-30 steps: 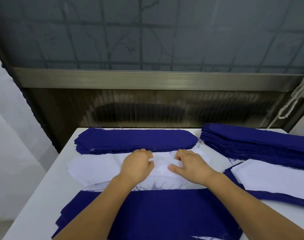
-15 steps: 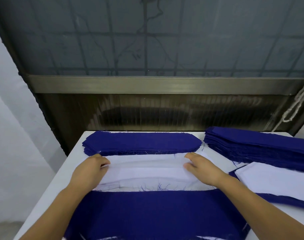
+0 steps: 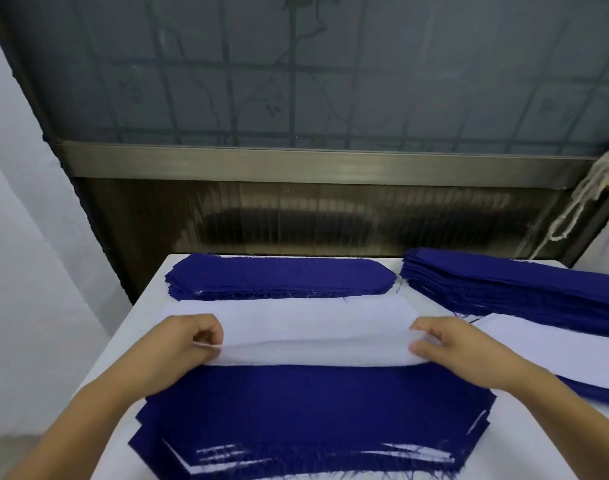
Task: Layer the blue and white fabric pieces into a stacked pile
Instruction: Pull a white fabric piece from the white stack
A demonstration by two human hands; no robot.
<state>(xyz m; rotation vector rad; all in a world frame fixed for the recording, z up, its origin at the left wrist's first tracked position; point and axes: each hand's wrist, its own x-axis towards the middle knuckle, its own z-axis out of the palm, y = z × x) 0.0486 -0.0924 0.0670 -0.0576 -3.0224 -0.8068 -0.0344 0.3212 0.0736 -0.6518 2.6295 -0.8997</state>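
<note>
Hands spread apart; left hand [image 3: 181, 344], right hand [image 3: 458, 351] pinch one white piece [image 3: 313, 332].

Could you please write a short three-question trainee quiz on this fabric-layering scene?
1. True or false: both hands pinch the white piece.
2. What colour tops the near pile? A white, B blue, C green.
3. Which hand holds the sheet's end nearer the far-right blue stack?

Key:
1. True: the left hand and right hand each grip an end.
2. B.
3. Right.
</note>
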